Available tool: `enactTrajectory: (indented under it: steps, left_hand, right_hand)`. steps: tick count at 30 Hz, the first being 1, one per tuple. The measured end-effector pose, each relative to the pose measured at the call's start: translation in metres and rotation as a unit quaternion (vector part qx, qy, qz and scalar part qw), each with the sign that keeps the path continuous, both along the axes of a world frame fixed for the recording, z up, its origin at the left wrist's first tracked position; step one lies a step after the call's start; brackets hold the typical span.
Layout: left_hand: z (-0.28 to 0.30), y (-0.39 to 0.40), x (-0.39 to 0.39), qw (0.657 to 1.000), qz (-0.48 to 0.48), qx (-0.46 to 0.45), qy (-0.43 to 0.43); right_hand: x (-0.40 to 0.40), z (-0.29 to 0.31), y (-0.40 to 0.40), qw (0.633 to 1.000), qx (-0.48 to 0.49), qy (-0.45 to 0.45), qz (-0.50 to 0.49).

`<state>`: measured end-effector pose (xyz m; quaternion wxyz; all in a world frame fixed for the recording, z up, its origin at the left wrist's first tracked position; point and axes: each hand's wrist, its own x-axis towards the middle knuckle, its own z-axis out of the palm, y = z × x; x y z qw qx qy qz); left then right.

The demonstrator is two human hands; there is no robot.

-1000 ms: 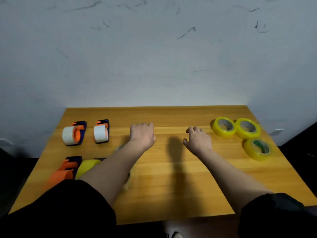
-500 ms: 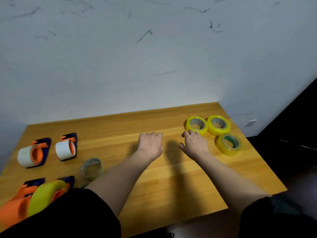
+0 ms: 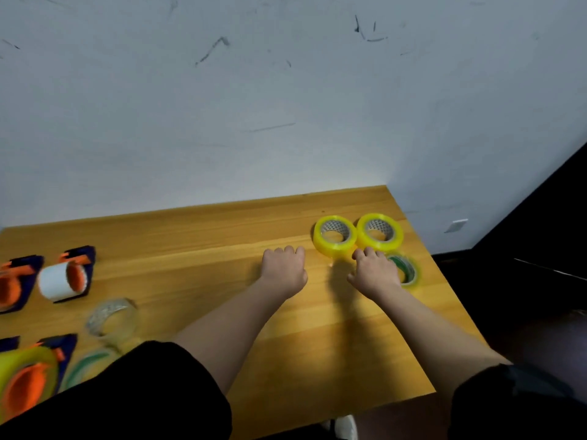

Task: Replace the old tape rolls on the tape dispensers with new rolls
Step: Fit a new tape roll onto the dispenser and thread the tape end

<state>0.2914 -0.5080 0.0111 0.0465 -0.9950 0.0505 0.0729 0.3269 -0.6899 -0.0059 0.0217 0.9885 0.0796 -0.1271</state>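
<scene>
Right hand sits among the three new yellow rolls at the table's far right: green-core roll just to its right (partly hidden under the hand, contact unclear), left yellow roll and right yellow roll just beyond the knuckles. All three lie flat, holes up, so a pick means coming down over a rim. Right hand is clearly nearer; left hand is a little left of the group, near the left yellow roll. Both hands knuckles-up, fingers loosely curled, holding nothing that I can see.

Dispensers are well apart at the far left: one with a white roll, one at the near-left edge carrying a yellow roll. A clear, nearly spent roll lies loose on the table between them.

Wooden table, pushed against a scuffed white wall; dark floor drops off right.
</scene>
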Motion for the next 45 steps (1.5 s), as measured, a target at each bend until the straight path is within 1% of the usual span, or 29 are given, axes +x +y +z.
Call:
enactTrajectory:
  steps: [4,8,16,25,33,37,41,45]
  left_hand:
    - [-0.009,-0.047,0.018,0.999,0.044,-0.02,0.008]
    - [-0.017,-0.092,0.032,0.996,0.069,-0.033,0.037]
    - [-0.037,-0.138,0.046,0.994,0.069,-0.025,0.086]
    - [-0.052,-0.139,0.048,0.991,0.077,-0.042,0.099]
    - [-0.053,-0.138,0.045,0.992,0.072,-0.049,0.096]
    - [-0.048,-0.139,0.041,0.99,0.085,-0.07,0.088]
    - [-0.039,-0.131,0.033,0.986,0.118,-0.089,0.07]
    - [-0.023,-0.106,0.027,0.984,0.147,-0.089,0.046]
  right_hand:
    - [0.021,-0.018,-0.046,0.999,-0.021,0.032,0.02]
    - [0.036,-0.029,-0.085,0.998,-0.047,0.031,0.031]
    - [0.052,-0.052,-0.109,0.994,-0.091,0.054,0.041]
    - [0.051,-0.08,-0.11,0.993,-0.058,0.073,0.078]
    - [0.048,-0.076,-0.115,0.989,-0.06,0.049,0.124]
    - [0.043,-0.064,-0.112,0.988,-0.049,0.017,0.149]
    - [0.037,-0.041,-0.096,0.983,-0.006,-0.022,0.183]
    - [0.037,-0.012,-0.064,0.973,0.041,-0.065,0.218]
